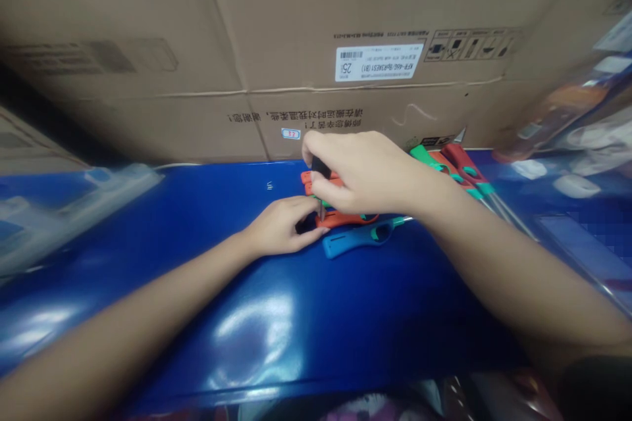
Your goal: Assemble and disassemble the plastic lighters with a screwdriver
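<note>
My right hand is closed around a small screwdriver with a black handle, its thin shaft pointing down onto an orange lighter. My left hand lies on the blue table with fingers curled on the left end of that orange lighter, holding it down. A blue lighter lies just in front of the orange one. More orange lighters show behind my right hand, partly hidden by it.
A big cardboard box stands along the back edge of the table. Red and green lighters with metal tubes lie at the right. Clear plastic bags sit at the left, and blurred packaging at the right.
</note>
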### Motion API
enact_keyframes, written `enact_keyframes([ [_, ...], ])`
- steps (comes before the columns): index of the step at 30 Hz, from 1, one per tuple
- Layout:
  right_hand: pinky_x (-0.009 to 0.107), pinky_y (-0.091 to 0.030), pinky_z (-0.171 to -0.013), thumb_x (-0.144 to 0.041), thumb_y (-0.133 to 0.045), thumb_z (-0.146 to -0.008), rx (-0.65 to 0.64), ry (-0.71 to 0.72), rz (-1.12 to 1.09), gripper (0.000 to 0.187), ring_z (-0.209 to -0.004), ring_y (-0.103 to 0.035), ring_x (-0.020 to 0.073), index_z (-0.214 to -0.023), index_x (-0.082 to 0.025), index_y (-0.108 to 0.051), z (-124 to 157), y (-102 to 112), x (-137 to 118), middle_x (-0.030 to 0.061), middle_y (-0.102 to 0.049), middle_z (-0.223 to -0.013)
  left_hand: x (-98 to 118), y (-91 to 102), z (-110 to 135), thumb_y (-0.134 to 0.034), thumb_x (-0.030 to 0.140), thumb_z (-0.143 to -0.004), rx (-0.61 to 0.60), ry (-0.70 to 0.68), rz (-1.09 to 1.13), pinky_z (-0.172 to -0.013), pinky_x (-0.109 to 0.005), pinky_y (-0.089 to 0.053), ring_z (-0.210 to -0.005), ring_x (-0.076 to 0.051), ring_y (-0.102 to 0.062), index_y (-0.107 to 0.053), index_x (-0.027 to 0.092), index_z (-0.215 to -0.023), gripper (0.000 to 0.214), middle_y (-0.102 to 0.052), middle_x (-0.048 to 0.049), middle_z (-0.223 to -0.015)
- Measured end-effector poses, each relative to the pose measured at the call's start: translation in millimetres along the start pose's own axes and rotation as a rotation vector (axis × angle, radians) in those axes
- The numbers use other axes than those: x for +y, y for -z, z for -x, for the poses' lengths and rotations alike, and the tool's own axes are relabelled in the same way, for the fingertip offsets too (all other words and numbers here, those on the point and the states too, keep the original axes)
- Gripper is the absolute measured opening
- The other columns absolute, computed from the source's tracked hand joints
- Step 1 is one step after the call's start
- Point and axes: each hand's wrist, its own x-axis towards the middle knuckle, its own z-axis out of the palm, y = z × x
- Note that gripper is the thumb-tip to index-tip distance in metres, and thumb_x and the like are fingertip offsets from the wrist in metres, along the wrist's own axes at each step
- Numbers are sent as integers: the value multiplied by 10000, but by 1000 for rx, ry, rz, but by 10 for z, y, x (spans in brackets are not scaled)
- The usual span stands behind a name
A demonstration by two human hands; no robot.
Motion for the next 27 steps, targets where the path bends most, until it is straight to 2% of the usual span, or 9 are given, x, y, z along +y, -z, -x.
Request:
enact_keyframes([
  [3, 295, -229, -587, -384, -439, -980, 29, -1, 42, 278, -678, -553, 170, -1010, -172, -618, -3, -7, 12, 52, -701, -852, 14, 11, -4, -631, 362, -933, -28, 13, 5, -649, -261, -476, -688, -155, -614, -597, 186, -928, 180, -652, -17, -796],
  [6, 297, -243, -593, -291, -432, -958, 10, 16, 13, 247, -722, -577, 170, -1083, -162, -601, -1, -2, 26, 68, -714, -966, 27, 21, -10, -628, 372, -933, -33, 20, -1, -645, -264, -472, -685, -155, -609, -593, 185, -907, 192, -643, -16, -786],
  [10, 306, -242, -590, -394, -432, -982, 14, 14, 46, 297, -711, -584, 187, -1030, -171, -621, 6, 7, 34, 67, -713, -900, 28, 21, -15, -626, 373, -936, -45, 26, 6, -631, -263, -458, -676, -154, -602, -588, 186, -902, 193, -651, -19, -798],
  [13, 305, -263, -601, -344, -427, -983, 5, 35, 20, 275, -761, -608, 190, -1085, -167, -611, 8, 13, 18, 76, -720, -982, 23, 16, -15, -636, 374, -927, -33, 28, 10, -616, -262, -446, -672, -155, -599, -585, 186, -890, 198, -650, -21, -795],
  [15, 306, -277, -603, -351, -444, -969, -14, 3, 13, 306, -773, -615, 201, -1142, -144, -589, 6, 21, 2, 99, -720, -1020, 24, 15, -15, -642, 369, -921, -20, 26, 16, -609, -260, -439, -671, -155, -594, -585, 185, -888, 195, -645, -22, -788],
  [18, 311, -265, -597, -421, -438, -971, -16, -75, 80, 352, -742, -614, 222, -1091, -140, -614, 2, 31, -10, 105, -723, -918, 34, 20, -19, -628, 357, -930, -50, 40, 24, -611, -257, -430, -655, -147, -577, -594, 185, -913, 176, -628, -9, -767],
  [22, 306, -282, -607, -297, -425, -944, -24, -63, 54, 316, -754, -620, 217, -1170, -140, -580, -2, 22, 5, 100, -729, -949, 43, 28, -27, -626, 361, -932, -57, 46, 28, -602, -250, -419, -643, -139, -564, -580, 182, -893, 189, -613, -1, -758],
  [25, 305, -279, -603, -386, -439, -958, -17, -68, 64, 363, -740, -617, 223, -1170, -127, -580, -1, 11, 23, 110, -730, -920, 43, 29, -29, -626, 348, -930, -54, 44, 40, -606, -250, -427, -647, -139, -569, -590, 184, -908, 169, -613, 1, -758],
  [27, 303, -272, -602, -379, -429, -965, -22, -63, 79, 350, -721, -611, 215, -1156, -135, -591, 4, 15, 28, 110, -731, -921, 43, 29, -29, -623, 345, -931, -64, 50, 42, -608, -253, -434, -647, -141, -571, -595, 186, -913, 163, -614, 1, -752],
])
